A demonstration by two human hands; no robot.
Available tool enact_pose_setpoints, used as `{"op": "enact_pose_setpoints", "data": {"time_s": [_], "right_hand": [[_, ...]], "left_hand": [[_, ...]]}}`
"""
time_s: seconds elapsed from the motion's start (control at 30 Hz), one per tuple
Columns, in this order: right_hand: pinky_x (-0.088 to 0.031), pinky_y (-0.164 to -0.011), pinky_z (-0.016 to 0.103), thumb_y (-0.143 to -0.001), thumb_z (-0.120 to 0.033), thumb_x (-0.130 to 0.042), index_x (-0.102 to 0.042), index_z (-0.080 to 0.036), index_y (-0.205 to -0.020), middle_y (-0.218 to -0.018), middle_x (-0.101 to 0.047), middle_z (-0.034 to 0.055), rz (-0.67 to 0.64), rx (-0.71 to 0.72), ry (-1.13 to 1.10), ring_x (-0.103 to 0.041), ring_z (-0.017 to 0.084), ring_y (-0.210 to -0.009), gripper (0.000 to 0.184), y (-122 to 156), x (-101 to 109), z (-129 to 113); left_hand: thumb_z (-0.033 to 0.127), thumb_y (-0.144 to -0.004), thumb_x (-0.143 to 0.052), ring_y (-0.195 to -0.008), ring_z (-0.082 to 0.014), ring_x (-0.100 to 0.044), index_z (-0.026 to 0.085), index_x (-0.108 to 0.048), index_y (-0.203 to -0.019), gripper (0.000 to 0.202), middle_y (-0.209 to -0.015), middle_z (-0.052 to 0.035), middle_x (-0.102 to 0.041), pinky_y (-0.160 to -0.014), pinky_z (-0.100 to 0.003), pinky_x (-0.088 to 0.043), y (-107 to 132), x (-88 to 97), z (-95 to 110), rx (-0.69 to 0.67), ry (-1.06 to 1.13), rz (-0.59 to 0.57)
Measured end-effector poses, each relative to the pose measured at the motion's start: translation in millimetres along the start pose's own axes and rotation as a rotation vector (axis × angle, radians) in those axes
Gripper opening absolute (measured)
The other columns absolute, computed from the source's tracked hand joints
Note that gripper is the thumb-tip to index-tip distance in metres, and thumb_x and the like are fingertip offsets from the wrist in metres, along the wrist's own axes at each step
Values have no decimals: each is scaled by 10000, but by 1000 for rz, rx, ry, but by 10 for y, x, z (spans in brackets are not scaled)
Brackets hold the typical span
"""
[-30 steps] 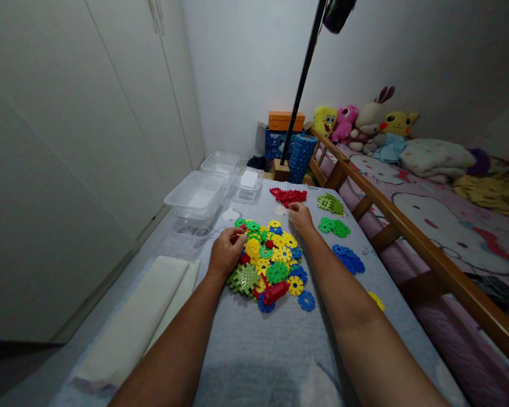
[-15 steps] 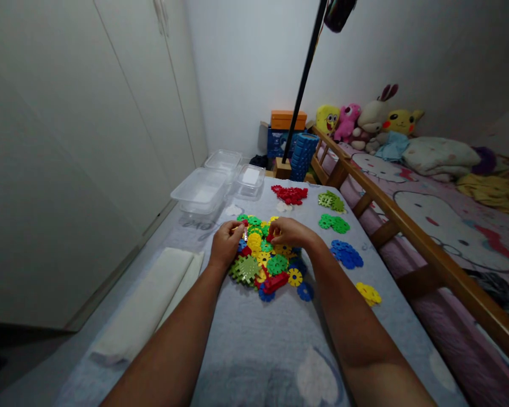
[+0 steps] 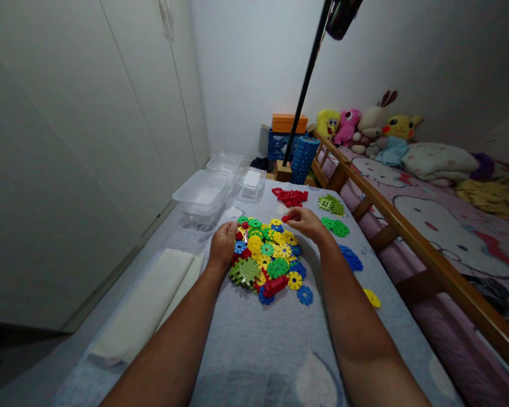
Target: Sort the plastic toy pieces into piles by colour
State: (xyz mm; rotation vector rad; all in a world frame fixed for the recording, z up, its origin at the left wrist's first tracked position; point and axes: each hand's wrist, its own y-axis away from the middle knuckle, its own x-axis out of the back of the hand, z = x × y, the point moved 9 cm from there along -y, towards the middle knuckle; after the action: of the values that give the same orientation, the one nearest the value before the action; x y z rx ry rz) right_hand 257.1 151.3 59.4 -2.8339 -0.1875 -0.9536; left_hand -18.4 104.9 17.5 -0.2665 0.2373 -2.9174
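Bench [image 3: 254, 345], cloth-covered, carries all items. Folded white cloth [image 3: 148, 305] lies along its left edge. Clear plastic containers [image 3: 203, 189] stand toward the far left corner. Mixed pile [image 3: 275, 251] of yellow, green, blue and red plastic pieces sits mid-bench, well apart from the near edge. Left hand [image 3: 224, 244] at the pile's left side, fingers curled; cannot tell whether it grips anything. Right hand [image 3: 303, 221] above the pile's far right side, fingertips closed on a piece. Red group [image 3: 290, 197] near the far edge; lime group [image 3: 331, 204] at the far right corner; then, nearer along the right edge, green group [image 3: 336, 227], blue group [image 3: 351, 258], yellow group [image 3: 373, 298], the last partly hidden by the right forearm. Smallest: red piece [image 3: 285, 219], held in the right hand's fingertips, between mixed pile and red group.
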Motion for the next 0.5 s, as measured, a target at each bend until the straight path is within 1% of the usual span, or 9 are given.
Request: {"op": "enact_pose_setpoints", "data": {"time_s": [0.07, 0.13, 0.23, 0.33, 0.43, 0.5], "right_hand": [[-446, -664, 251, -680, -218, -604, -617, -188, -838, -799, -677, 9, 167, -66, -40, -584, 149, -707, 162, -69, 182, 250], [-452, -670, 258, -662, -220, -593, -603, -204, -814, -782, -667, 3, 332, -130, -22, -582, 160, -714, 153, -133, 347, 456], [-464, -692, 268, -645, -210, -589, -605, -210, -806, -792, -672, 15, 538, -224, 55, -595, 176, -737, 162, -231, 555, 663], [-474, -723, 278, -633, -169, -577, -634, -200, -841, -817, -694, 39, 651, -322, 132, -612, 191, -759, 218, -344, 694, 813], [-478, -763, 286, -647, -140, -570, -655, -192, -840, -838, -709, 60, 713, -403, 203, -624, 205, -792, 218, -438, 791, 958], [-481, -791, 285, -649, -127, -569, -664, -192, -835, -858, -716, 64, 730, -434, 234, -634, 211, -826, 218, -487, 825, 1050]], "left_hand": [[579, -875, -489, -803, -211, -646, 185, -712, -884, 453, -858, -55, -724, -775, -324, -489, 1, -5, -9, 6, 0, -6], [574, -871, -501, -802, -211, -644, 185, -709, -886, 441, -850, -53, -719, -759, -319, -491, 3, -9, -23, 7, -1, -10], [571, -871, -514, -804, -211, -643, 184, -711, -899, 435, -851, -55, -720, -747, -316, -494, 6, -9, -45, 7, -3, -13], [576, -865, -532, -818, -214, -649, 184, -719, -892, 435, -861, -57, -729, -750, -316, -496, 13, 0, -52, 10, -3, -13], [572, -857, -553, -822, -214, -655, 184, -725, -892, 425, -858, -53, -735, -768, -318, -498, 20, 7, -47, 8, -7, -12], [566, -855, -561, -812, -212, -656, 185, -724, -898, 417, -844, -49, -731, -767, -318, -499, 25, 0, -51, 9, -16, -20]]}}
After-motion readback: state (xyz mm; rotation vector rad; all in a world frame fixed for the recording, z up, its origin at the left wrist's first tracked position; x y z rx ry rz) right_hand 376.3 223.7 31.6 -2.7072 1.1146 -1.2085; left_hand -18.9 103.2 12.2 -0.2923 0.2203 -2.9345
